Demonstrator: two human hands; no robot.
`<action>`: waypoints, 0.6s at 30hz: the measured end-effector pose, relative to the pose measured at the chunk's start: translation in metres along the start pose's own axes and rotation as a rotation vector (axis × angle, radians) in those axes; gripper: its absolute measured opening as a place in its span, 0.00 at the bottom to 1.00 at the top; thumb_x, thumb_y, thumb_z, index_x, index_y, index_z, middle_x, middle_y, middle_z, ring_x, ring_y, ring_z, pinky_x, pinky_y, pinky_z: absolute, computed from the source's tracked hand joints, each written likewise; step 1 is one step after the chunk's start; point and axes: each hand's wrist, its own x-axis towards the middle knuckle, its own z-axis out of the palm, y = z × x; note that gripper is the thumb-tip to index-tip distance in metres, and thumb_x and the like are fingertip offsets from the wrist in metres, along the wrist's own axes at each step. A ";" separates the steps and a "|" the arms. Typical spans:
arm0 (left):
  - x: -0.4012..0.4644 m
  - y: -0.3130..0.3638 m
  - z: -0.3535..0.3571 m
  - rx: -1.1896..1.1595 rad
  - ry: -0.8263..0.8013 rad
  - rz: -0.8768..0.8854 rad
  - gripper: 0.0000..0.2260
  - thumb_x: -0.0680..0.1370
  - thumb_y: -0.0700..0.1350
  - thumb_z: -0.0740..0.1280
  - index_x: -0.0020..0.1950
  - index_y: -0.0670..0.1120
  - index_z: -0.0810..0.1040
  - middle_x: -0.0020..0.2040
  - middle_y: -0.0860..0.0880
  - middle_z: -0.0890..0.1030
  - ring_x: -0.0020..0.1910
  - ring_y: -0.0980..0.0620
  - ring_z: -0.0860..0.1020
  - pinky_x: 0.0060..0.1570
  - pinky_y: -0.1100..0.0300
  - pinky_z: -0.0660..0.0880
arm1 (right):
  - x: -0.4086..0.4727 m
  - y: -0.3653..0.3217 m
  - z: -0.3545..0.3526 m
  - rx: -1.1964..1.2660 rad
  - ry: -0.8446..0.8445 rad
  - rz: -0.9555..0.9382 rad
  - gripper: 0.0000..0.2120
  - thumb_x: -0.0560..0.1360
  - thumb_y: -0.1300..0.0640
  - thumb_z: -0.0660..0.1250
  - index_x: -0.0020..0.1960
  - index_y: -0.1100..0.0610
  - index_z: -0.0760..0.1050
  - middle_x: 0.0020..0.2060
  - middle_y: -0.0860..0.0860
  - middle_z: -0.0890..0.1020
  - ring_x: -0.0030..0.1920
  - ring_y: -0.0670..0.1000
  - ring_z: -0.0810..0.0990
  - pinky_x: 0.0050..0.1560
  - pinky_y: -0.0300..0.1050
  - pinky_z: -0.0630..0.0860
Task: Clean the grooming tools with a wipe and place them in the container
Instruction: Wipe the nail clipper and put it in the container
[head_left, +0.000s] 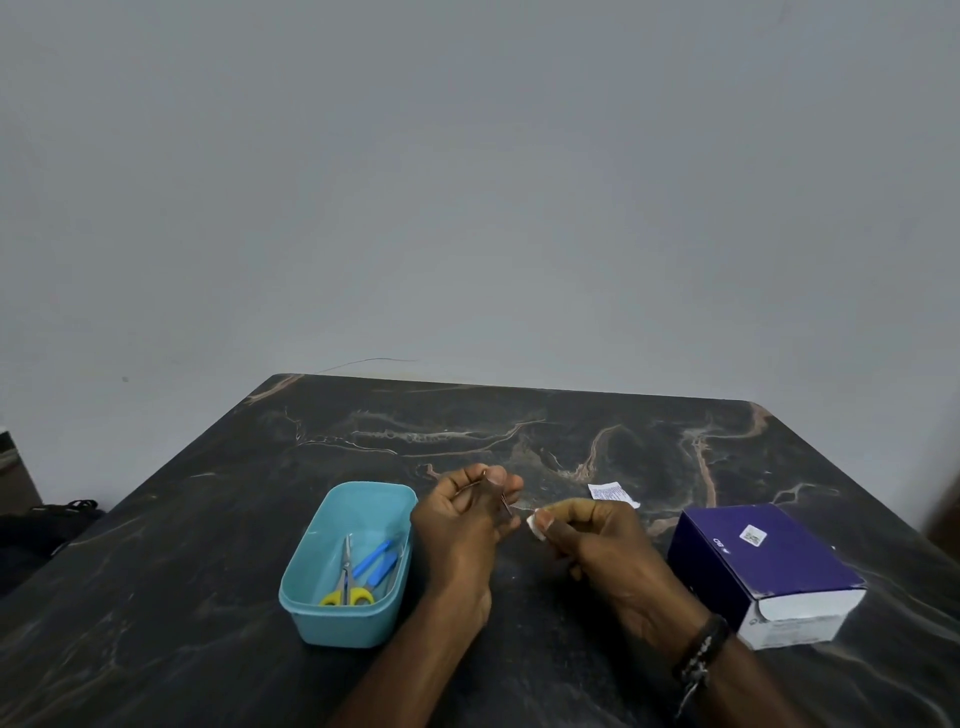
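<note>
metal, thin and small, the grooming tool (497, 496) is sitting pinched in my left hand (464, 512) above the table (208, 545); my right hand (587, 535) is pinching a white wipe (533, 521) beside it. a torn sachet (613, 493) and purple box (763, 566) are lying right. the blue container (332, 613) is holding yellow-handled scissors (347, 582) and a blue-handled tool (376, 558).
</note>
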 end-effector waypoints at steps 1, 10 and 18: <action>0.000 0.000 0.000 0.002 0.004 0.017 0.08 0.75 0.40 0.72 0.52 0.41 0.78 0.40 0.45 0.87 0.37 0.50 0.86 0.31 0.60 0.80 | 0.000 -0.001 0.000 0.036 0.027 -0.012 0.06 0.74 0.58 0.72 0.40 0.58 0.84 0.29 0.50 0.81 0.30 0.44 0.75 0.28 0.36 0.69; -0.009 -0.010 0.006 0.168 -0.143 0.046 0.12 0.69 0.28 0.73 0.49 0.41 0.79 0.38 0.42 0.86 0.35 0.47 0.85 0.31 0.60 0.81 | -0.002 -0.007 -0.003 0.135 0.135 -0.107 0.07 0.77 0.60 0.67 0.47 0.59 0.84 0.35 0.51 0.84 0.33 0.45 0.78 0.30 0.35 0.71; -0.011 -0.011 0.008 0.207 -0.190 0.044 0.12 0.71 0.30 0.73 0.50 0.42 0.79 0.42 0.40 0.85 0.39 0.46 0.86 0.34 0.60 0.81 | 0.000 -0.001 -0.002 0.129 0.145 -0.198 0.07 0.77 0.64 0.67 0.47 0.60 0.84 0.32 0.46 0.85 0.30 0.37 0.80 0.30 0.28 0.72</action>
